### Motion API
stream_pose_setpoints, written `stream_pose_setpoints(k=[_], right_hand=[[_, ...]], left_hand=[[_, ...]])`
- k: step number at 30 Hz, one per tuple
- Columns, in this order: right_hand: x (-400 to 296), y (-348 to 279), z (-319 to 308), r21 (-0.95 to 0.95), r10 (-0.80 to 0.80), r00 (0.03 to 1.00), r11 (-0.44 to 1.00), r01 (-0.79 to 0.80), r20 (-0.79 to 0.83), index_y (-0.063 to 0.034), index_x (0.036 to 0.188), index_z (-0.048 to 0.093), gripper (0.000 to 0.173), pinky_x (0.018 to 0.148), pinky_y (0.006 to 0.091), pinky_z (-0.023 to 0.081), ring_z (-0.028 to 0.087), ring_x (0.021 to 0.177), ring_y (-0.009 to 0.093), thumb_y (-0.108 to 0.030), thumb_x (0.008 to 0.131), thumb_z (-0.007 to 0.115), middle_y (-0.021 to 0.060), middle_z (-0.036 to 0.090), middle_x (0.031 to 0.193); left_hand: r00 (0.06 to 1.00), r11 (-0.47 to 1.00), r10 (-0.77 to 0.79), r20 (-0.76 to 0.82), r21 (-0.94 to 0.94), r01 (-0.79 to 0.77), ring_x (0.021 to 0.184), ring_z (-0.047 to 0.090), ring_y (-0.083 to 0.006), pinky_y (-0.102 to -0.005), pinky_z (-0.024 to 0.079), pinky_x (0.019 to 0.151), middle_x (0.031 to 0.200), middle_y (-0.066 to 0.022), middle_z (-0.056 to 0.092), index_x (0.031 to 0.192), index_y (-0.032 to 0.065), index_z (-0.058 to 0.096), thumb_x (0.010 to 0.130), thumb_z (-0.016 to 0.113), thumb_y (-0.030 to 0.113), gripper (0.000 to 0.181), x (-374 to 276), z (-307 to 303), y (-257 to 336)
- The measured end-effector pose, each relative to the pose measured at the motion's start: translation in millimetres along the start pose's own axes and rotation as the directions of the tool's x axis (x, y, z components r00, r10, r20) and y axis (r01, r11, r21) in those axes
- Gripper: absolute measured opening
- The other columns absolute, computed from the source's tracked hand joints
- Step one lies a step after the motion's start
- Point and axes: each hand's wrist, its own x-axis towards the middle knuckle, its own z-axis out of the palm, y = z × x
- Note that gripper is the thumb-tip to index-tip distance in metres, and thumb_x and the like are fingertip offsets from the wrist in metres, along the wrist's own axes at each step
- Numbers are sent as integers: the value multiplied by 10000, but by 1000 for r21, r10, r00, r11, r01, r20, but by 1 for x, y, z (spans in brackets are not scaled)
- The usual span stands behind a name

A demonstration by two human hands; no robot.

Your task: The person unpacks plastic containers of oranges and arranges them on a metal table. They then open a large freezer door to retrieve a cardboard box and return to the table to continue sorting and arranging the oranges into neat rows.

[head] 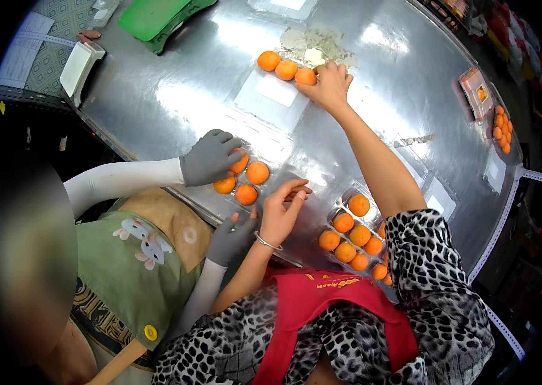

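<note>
My right hand (pixel 327 87) reaches across the metal table. Its thumb and fingers close around a mandarin-like orange fruit (pixel 305 76), the rightmost of three in a row. They sit at the far edge of a clear plastic package (pixel 271 103) with a blank white patch. My left hand (pixel 281 211), a bangle on its wrist, hovers over the near table edge, fingers loosely curled around nothing visible. Right of it, a clear plastic tray (pixel 340 210) holds several orange fruits (pixel 360 235); my right sleeve hides part of it.
At left, a co-worker's grey-gloved hand (pixel 211 158) touches fruit in a small group (pixel 257 173); the other gloved hand (pixel 232 239) is close to my left. A green plastic stool (pixel 160 19) and a white device (pixel 80 70) stand farther off. More fruit (pixel 502 129) lies far right.
</note>
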Motion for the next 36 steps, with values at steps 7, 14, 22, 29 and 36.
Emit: stream_pose_setpoints(k=[7, 14, 22, 29, 36], right_hand=[[-77, 39, -37, 805, -161, 986, 581, 120, -31, -167, 1263, 638, 625, 1131, 419, 301, 382, 1292, 250, -384, 740, 905, 50, 419, 1293], [-123, 31, -57, 800, -288, 949, 536, 270, -127, -197, 1268, 646, 632, 1163, 433, 297, 367, 1313, 246, -324, 717, 929, 53, 375, 1323], [-152, 21, -69, 680, -405, 892, 599, 423, -199, -223, 1261, 680, 625, 1119, 490, 330, 365, 1284, 299, -253, 692, 936, 60, 402, 1301], [-162, 23, -74, 488, -343, 913, 772, 408, -220, -206, 1363, 619, 626, 1078, 434, 371, 441, 1210, 275, -182, 787, 863, 66, 506, 1289], [-161, 28, -77, 911, -111, 922, 239, -338, 371, -75, 1482, 496, 665, 1147, 445, 330, 505, 1299, 239, -377, 945, 745, 112, 662, 1290]], left_hand=[[996, 955, -77, -50, -291, 59, 1086, 632, -159, -300, 502, 907, 1256, -121, 687, 1374, 5, 568, 1040, 566, 147, 362, 36, -12, 25], [996, 910, -66, 66, -405, 87, 1295, 516, -227, -404, 412, 1068, 1396, -148, 584, 1485, 56, 440, 990, 623, 318, 589, 59, -4, 70], [994, 922, -57, 90, -378, 87, 1273, 528, -204, -397, 364, 1112, 1336, -125, 598, 1508, 65, 376, 918, 747, 268, 726, 53, 10, 83], [945, 948, 317, -82, -6, -319, 1245, 560, -218, -403, 368, 1127, 1289, -118, 621, 1485, 70, 377, 820, 857, 166, 826, 61, 13, 64], [861, 861, 500, -98, 158, -483, 1296, 560, -265, -452, 365, 1165, 1339, -144, 603, 1496, 74, 327, 733, 876, 44, 940, 67, 10, 51]])
